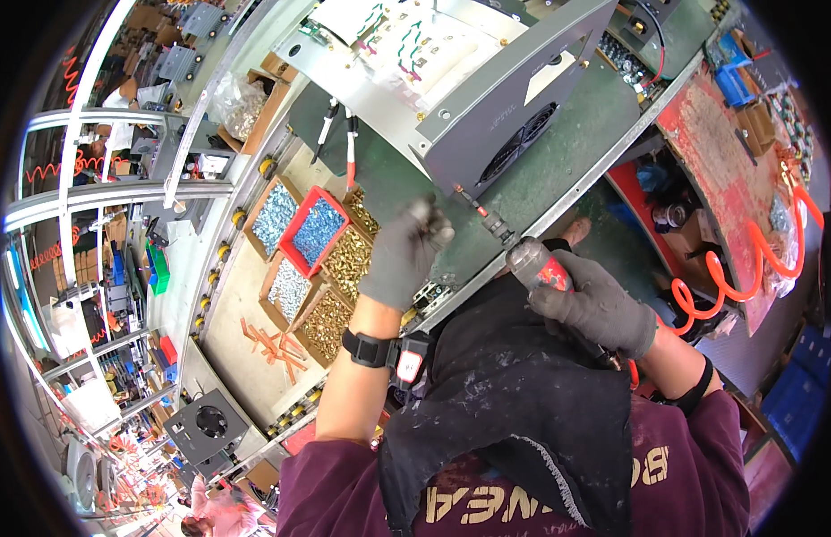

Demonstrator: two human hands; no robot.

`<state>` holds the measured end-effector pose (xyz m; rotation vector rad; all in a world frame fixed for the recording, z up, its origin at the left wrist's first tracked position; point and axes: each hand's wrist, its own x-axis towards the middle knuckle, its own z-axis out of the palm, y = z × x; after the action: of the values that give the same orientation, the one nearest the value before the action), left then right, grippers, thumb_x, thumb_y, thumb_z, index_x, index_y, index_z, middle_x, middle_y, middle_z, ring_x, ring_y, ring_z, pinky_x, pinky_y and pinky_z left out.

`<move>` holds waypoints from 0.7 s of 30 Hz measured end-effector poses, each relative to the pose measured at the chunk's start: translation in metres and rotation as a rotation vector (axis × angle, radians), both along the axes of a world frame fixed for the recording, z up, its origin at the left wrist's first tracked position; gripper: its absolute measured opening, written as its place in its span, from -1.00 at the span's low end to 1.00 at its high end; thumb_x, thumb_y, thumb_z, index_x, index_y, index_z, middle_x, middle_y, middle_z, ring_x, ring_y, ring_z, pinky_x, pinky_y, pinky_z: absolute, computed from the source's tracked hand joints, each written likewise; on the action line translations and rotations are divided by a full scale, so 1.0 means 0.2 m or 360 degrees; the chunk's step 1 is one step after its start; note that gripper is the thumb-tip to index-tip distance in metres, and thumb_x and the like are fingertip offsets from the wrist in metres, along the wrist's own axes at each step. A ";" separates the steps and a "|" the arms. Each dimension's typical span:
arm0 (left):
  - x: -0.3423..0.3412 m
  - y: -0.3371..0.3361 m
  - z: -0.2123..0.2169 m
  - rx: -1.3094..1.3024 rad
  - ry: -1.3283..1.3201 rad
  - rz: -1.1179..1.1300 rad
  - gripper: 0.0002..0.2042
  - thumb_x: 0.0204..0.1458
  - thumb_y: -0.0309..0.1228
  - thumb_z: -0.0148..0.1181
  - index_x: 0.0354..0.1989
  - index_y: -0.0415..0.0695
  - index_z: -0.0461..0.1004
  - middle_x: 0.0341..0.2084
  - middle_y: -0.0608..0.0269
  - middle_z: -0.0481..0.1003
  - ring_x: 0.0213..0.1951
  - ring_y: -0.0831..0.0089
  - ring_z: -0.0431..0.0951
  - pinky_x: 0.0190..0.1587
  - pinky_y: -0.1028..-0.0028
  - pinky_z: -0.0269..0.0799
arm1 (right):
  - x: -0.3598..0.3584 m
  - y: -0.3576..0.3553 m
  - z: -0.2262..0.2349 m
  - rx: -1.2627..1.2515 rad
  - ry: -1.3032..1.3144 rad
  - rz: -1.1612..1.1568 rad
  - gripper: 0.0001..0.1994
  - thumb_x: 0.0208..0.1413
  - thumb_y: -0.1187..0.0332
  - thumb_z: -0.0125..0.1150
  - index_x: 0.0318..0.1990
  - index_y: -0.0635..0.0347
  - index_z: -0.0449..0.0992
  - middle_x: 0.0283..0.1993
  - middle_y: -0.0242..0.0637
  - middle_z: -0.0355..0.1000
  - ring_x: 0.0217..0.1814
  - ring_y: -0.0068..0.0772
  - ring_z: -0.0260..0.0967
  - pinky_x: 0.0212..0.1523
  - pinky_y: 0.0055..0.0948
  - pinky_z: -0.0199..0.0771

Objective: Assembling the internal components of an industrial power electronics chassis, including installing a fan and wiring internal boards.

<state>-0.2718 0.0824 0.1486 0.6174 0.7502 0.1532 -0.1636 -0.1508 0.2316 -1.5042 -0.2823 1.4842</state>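
Observation:
My right hand [603,304], in a grey glove, is wrapped round a pneumatic screwdriver [528,261]. The driver's thin bit points up and to the left, its tip close to the lower corner of a grey metal housing panel [473,134]. My left hand [402,259], also gloved, hovers left of the bit, between the housing and the screw boxes. Its fingers are curled together; whatever they may hold is too small to tell. Boxes of brass-coloured screws [348,262] lie just left of that hand, beside a red bin [295,260] of bluish screws.
The housing, with a fan grille [520,141] and green wires, stands on a green work surface [576,166]. Two pen-like tools [351,148] lie left of it. Orange strips [274,347] lie near the boxes. A coiled orange air hose [757,286] hangs at right by a worn red table [711,134].

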 end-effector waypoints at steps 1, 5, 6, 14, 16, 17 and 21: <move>-0.02 -0.04 -0.02 -0.0009 0.0003 -0.0008 -0.73 0.10 -0.48 -0.02 -0.04 -0.32 0.27 -0.34 0.15 0.38 -0.33 0.46 0.44 -0.36 0.58 0.44 | -0.01 0.00 -0.01 0.0019 -0.0043 -0.0021 -0.48 -0.06 0.09 0.29 -0.07 0.29 0.33 -0.45 -0.34 0.35 -0.45 -0.59 0.32 -0.41 -0.55 0.34; 0.00 -0.20 -0.03 -0.0084 -0.0070 -0.0343 -0.70 0.12 -0.49 -0.02 -0.01 -0.39 0.22 -0.17 0.01 0.40 -0.12 0.30 0.48 -0.16 0.50 0.52 | 0.01 -0.06 -0.02 0.0052 -0.0352 0.0041 -0.41 -0.15 0.12 0.37 -0.01 0.25 0.30 -0.30 -0.28 0.37 -0.26 -0.46 0.35 -0.20 -0.43 0.37; 0.06 -0.22 0.01 -0.0089 -0.0069 -0.0405 -0.69 0.14 -0.43 0.00 -0.03 -0.38 0.24 -0.21 0.04 0.41 -0.20 0.34 0.50 -0.20 0.54 0.52 | 0.03 -0.10 -0.01 0.0043 -0.0346 0.0022 -0.41 -0.15 0.12 0.37 -0.01 0.25 0.30 -0.30 -0.28 0.37 -0.26 -0.46 0.35 -0.20 -0.43 0.37; 0.40 -0.37 0.08 -0.0148 0.0056 -0.0410 -0.66 0.12 -0.10 0.05 -0.29 -0.20 0.35 -0.65 0.33 0.34 -0.67 0.63 0.23 -0.68 0.69 0.04 | 0.15 -0.35 -0.06 0.0005 -0.0193 -0.0120 -0.40 -0.16 0.09 0.39 -0.01 0.23 0.31 -0.21 -0.22 0.37 -0.13 -0.40 0.32 -0.09 -0.38 0.32; 0.47 -0.40 0.09 -0.0152 0.0030 -0.0459 -0.68 0.15 -0.14 0.02 -0.29 -0.21 0.35 -0.65 0.33 0.34 -0.66 0.64 0.26 -0.66 0.70 0.10 | 0.20 -0.38 -0.05 -0.0013 -0.0184 -0.0121 -0.41 -0.15 0.09 0.38 -0.02 0.22 0.31 -0.21 -0.22 0.37 -0.13 -0.41 0.32 -0.09 -0.38 0.32; 0.50 -0.42 0.10 -0.0159 -0.0009 -0.0485 -0.71 0.17 -0.19 0.00 -0.30 -0.22 0.35 -0.65 0.34 0.35 -0.66 0.64 0.28 -0.64 0.72 0.16 | 0.22 -0.39 -0.05 -0.0032 -0.0189 -0.0098 -0.43 -0.13 0.08 0.36 -0.03 0.22 0.32 -0.21 -0.23 0.37 -0.14 -0.41 0.31 -0.09 -0.38 0.32; 0.61 -0.48 0.12 -0.0030 -0.0007 -0.0551 -0.72 0.18 -0.20 0.00 -0.29 -0.22 0.36 -0.65 0.35 0.34 -0.67 0.66 0.25 -0.65 0.71 0.13 | 0.32 -0.46 -0.08 -0.0038 -0.0244 -0.0072 -0.45 -0.10 0.08 0.33 -0.04 0.24 0.32 -0.22 -0.24 0.37 -0.15 -0.43 0.31 -0.10 -0.39 0.32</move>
<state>-0.1495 -0.0131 0.1727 0.7193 0.6296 -0.1709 -0.0987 -0.2429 0.2164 -1.6359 -0.3203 1.3433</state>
